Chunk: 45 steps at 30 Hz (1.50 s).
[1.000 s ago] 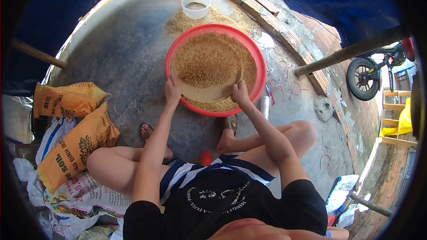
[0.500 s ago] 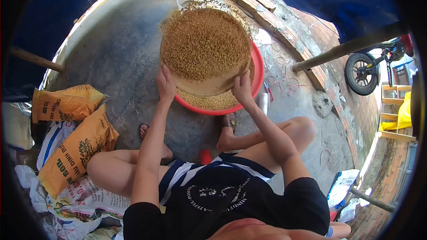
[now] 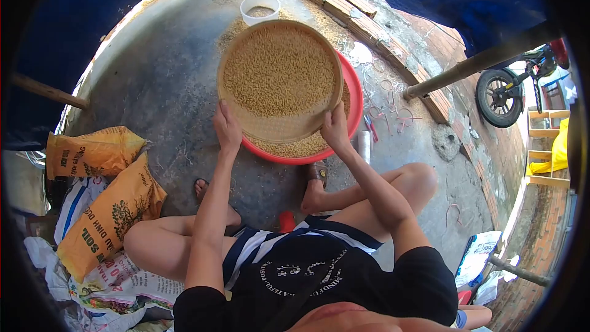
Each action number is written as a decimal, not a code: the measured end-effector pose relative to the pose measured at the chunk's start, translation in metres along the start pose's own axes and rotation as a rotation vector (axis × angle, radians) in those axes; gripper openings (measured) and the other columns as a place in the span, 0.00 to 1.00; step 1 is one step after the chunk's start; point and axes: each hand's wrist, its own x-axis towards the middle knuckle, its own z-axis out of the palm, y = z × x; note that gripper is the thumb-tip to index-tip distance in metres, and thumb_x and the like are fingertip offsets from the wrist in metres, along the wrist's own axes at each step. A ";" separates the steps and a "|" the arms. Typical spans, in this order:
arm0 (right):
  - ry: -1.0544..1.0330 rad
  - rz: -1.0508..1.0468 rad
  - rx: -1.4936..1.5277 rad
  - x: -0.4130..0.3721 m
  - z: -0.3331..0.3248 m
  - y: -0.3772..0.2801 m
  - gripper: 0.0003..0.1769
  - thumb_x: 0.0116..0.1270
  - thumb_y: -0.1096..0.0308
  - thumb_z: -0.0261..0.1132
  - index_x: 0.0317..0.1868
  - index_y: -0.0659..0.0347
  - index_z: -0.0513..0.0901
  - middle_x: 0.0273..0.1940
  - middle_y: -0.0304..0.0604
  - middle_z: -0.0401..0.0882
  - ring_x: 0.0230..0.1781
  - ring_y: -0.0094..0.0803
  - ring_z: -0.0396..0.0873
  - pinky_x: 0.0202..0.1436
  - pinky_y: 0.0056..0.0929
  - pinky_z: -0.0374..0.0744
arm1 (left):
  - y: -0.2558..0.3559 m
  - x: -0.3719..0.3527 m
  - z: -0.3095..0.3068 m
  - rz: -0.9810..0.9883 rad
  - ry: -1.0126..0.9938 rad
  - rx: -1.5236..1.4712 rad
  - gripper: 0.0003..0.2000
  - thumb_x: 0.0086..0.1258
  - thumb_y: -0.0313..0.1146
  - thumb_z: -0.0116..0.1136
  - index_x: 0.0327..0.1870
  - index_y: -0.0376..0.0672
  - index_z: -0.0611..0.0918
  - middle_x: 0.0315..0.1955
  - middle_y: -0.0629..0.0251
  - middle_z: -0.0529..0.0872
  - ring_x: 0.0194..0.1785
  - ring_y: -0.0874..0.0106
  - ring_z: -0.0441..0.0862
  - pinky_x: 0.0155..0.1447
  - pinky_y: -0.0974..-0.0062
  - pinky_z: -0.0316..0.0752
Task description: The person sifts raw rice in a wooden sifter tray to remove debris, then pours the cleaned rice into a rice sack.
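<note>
Woven tray (image 3: pixel 279 130) w/ grain (image 3: pixel 278 67) gripped at near rim: L hand (image 3: pixel 227 128) fingers curled over left edge, R hand (image 3: pixel 335 129) likewise on right. Red basin (image 3: pixel 354 107) just under fingers; white tub (image 3: pixel 260 8) well beyond.

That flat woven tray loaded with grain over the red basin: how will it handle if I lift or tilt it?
The woven tray probably stays fairly stiff: it holds its round shape gripped only at the near rim by the left hand and right hand. Its low rim means the loose grain would likely slide and spill on a tilt.
</note>
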 end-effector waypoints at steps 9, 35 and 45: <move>-0.217 0.613 0.002 -0.021 0.016 0.062 0.07 0.59 0.72 0.43 0.36 0.66 0.63 0.22 0.46 0.68 0.14 0.31 0.68 0.16 0.29 0.67 | -0.073 -0.016 0.020 -0.166 -0.091 0.222 0.22 0.66 0.42 0.34 0.33 0.28 0.74 0.24 0.44 0.77 0.34 0.53 0.76 0.38 0.63 0.67; -0.361 0.984 0.253 -0.038 -0.005 0.034 0.09 0.60 0.71 0.44 0.27 0.68 0.66 0.13 0.44 0.67 0.07 0.28 0.67 0.08 0.25 0.66 | -0.085 -0.026 0.020 -0.622 -0.308 0.196 0.23 0.66 0.42 0.33 0.25 0.28 0.74 0.19 0.47 0.77 0.23 0.56 0.77 0.27 0.62 0.69; -0.329 0.825 0.248 -0.033 -0.002 0.040 0.09 0.59 0.72 0.43 0.28 0.68 0.68 0.13 0.42 0.68 0.08 0.28 0.68 0.10 0.24 0.69 | -0.094 -0.015 0.026 -0.469 -0.308 0.271 0.24 0.67 0.43 0.31 0.29 0.26 0.73 0.22 0.41 0.76 0.29 0.48 0.75 0.33 0.59 0.67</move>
